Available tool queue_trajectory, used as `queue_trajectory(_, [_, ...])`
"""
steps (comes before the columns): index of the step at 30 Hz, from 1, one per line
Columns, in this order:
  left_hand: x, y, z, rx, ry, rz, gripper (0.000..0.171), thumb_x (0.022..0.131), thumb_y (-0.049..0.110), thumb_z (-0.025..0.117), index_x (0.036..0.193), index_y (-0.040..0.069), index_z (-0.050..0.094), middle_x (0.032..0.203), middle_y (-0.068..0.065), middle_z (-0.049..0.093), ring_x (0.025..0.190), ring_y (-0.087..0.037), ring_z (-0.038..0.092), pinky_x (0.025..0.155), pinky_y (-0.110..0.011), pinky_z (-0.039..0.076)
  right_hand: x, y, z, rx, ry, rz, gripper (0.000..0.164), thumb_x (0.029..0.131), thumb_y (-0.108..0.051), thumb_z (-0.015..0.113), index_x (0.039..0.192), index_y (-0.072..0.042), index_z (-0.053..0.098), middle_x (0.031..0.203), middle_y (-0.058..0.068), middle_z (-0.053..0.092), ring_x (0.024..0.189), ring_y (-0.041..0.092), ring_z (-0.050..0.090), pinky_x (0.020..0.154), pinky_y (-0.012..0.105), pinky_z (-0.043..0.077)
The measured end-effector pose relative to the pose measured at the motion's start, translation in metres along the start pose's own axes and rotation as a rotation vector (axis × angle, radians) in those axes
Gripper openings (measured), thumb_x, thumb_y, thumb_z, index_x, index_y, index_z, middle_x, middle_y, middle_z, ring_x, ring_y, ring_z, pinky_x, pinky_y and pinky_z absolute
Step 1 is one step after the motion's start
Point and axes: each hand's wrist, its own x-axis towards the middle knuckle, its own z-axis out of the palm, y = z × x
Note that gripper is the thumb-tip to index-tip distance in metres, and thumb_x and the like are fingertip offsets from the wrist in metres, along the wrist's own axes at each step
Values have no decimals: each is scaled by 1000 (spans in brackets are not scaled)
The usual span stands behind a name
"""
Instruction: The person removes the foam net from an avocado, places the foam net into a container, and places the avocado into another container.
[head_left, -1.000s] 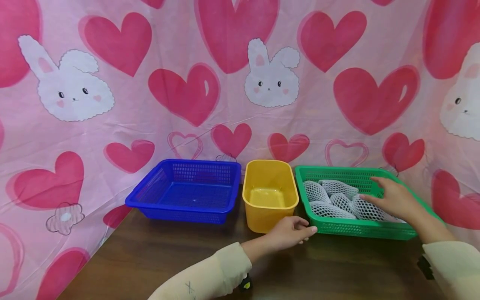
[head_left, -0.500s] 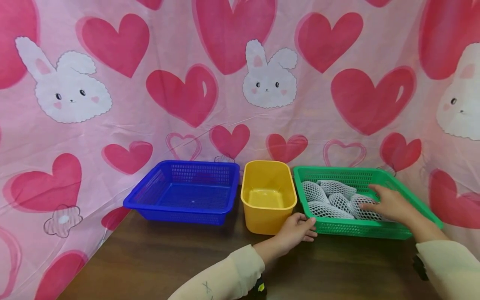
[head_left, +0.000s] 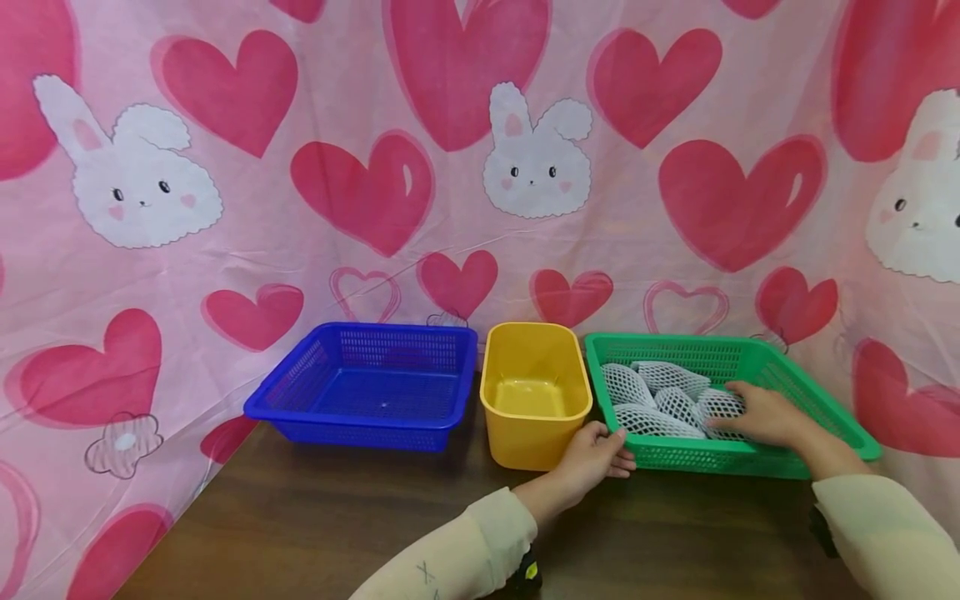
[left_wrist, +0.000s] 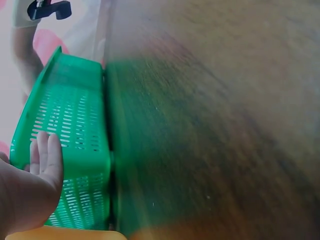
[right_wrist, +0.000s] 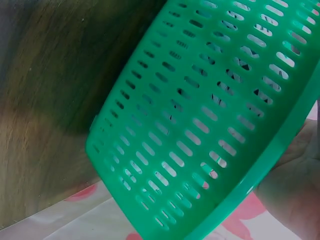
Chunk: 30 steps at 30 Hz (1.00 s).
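Observation:
In the head view, my left hand [head_left: 588,462] holds the front left corner of the green basket [head_left: 720,461], thumb on the rim and fingers along the outer wall. The left wrist view shows those fingers [left_wrist: 49,152] lying nearly straight against the wall. Inside the basket lie several white foam net sleeves [head_left: 652,421]; whatever they may contain is hidden. My right hand [head_left: 772,419] reaches over the front rim and grips the rightmost foam net sleeve [head_left: 720,406] between thumb and fingers. Only part of that hand shows past the basket wall [right_wrist: 200,125] in the right wrist view.
A yellow bin [head_left: 536,433] stands directly left of the green basket. Left of it is a blue basket [head_left: 375,396] with only its bare floor showing. All stand on a dark wooden table [head_left: 360,508] before a pink curtain [head_left: 465,233] patterned with hearts and rabbits.
My left hand has moved right onto the green basket's corner, thumb now on the rim. My right hand has lowered leftward into the basket, its fingers closing around the rightmost foam net sleeve.

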Motion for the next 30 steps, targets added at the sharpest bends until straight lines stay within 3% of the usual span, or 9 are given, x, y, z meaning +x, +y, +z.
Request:
queue_trajectory(15, [5,-1,1,-37,1,1,15,102,17,52,96,3,54,85,-13,67,81,-29,70,73,-38,57,9,1,4,-8,-83,45,103,73,-46,81,131,24,32,124,46,42,109,61,41,87,68,39])
queue_trajectory(30, [3,1,2,-31,4,13,15,102,16,50,97,2,53,87,-14,68,84,-30,70,74,-38,57,15,0,4,-16,-107,42,88,74,-30,82,124,25,34,116,45,46,105,58,46,87,65,40])
